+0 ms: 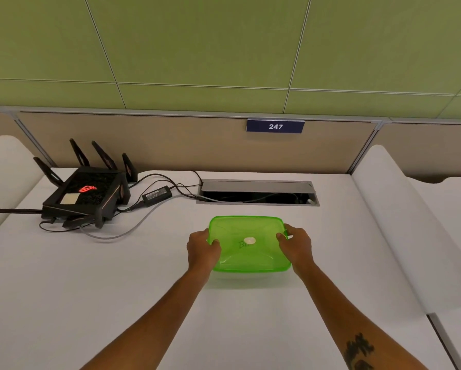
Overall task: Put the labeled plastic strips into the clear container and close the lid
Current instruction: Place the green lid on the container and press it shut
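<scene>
A translucent green lid with a white round spot and handwriting in its middle lies on top of the container, which stands on the white desk. The container's body is almost fully hidden under the lid. My left hand grips the lid's left edge with the thumb on top. My right hand grips the right edge the same way. No plastic strips are visible; the lid hides whatever is inside.
A black router with several antennas sits at the back left, with a power brick and cables beside it. An open cable hatch lies just behind the container. A sign reading 247 hangs on the partition.
</scene>
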Available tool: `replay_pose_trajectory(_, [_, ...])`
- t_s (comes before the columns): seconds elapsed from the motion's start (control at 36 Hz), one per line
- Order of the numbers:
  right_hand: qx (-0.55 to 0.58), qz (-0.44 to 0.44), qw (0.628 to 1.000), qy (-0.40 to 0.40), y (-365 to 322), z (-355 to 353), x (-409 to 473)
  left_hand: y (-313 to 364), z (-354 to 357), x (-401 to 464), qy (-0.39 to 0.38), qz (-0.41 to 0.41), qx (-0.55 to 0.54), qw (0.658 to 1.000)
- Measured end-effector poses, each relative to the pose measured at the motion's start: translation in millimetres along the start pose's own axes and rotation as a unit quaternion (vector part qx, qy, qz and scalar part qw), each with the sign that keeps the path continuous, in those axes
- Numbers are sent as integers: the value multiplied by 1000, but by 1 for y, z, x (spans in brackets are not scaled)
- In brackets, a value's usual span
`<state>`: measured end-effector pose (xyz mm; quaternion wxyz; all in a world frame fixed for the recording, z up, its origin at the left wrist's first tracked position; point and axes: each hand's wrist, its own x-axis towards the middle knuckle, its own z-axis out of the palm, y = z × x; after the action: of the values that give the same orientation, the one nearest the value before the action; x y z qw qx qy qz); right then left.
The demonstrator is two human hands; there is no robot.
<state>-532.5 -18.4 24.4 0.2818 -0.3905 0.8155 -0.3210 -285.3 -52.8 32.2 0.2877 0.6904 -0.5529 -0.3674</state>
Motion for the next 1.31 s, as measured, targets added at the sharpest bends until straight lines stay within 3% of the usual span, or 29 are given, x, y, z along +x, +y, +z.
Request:
replay_pose_trajectory(0.17, [-12, -5, 1000, -2, -1, 1, 4, -9, 0, 10, 0, -20, -4, 1000])
replay_pose_trajectory(0.67, [-61, -24, 998, -5, -3, 5, 8, -29, -2, 24, -1, -47, -147, 988])
replay_pose_trajectory(1.0, [-160, -66, 985, 1, -9, 8, 6, -30, -3, 26, -5, -41, -132, 990])
replay_pose_trajectory(1.31, [-111, -50, 992, 24, -8, 5, 9, -23, -2, 35, -38, -44, -115, 992])
